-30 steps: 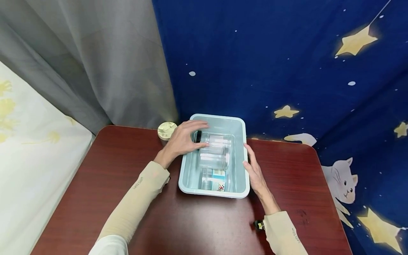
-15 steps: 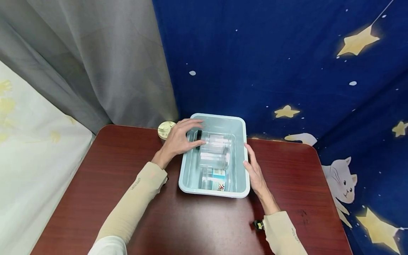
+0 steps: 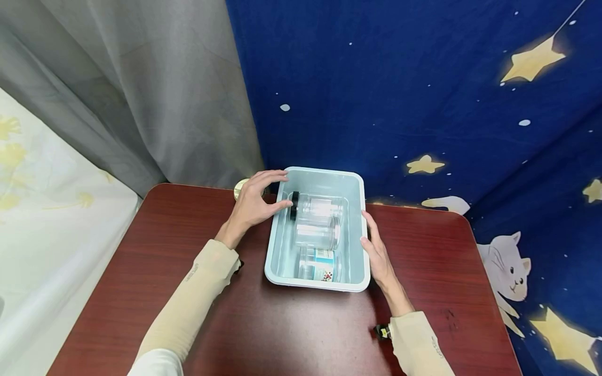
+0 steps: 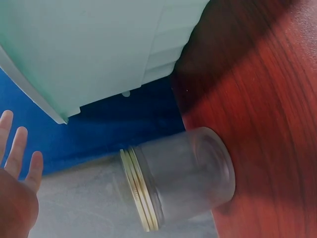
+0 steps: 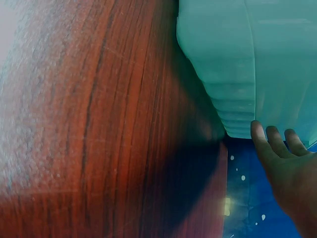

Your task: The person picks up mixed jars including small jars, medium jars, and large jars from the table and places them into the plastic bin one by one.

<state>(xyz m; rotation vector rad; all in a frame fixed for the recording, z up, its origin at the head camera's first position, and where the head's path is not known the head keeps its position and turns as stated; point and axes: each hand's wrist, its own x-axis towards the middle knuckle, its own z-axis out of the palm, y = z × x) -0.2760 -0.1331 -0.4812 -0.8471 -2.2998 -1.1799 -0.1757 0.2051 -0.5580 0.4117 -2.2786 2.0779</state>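
A light blue plastic bin (image 3: 355,183) stands on the table, with three clear jars lying on their sides in it. The far jar (image 3: 322,206) has a black lid; the middle jar (image 3: 312,233) is plain, and the near jar (image 3: 322,265) bears a blue label. My left hand (image 3: 251,204) is spread at the bin's left rim, thumb and fingers apart with nothing between them. Beyond it stands a clear jar (image 4: 190,173) with a gold lid, mostly hidden in the head view. My right hand (image 3: 380,256) rests against the bin's right side, fingers extended along the outer wall (image 5: 223,64).
The reddish-brown wooden table (image 3: 301,334) ends just behind the bin. A grey curtain (image 3: 188,104) and a blue star-patterned curtain (image 3: 352,94) hang at the back. White cloth (image 3: 47,235) lies along the left side.
My left hand has drawn back leftward, from over the black-lidded jar to the bin's left rim, and now covers more of the gold-lidded jar. The right hand stays at the bin's side.
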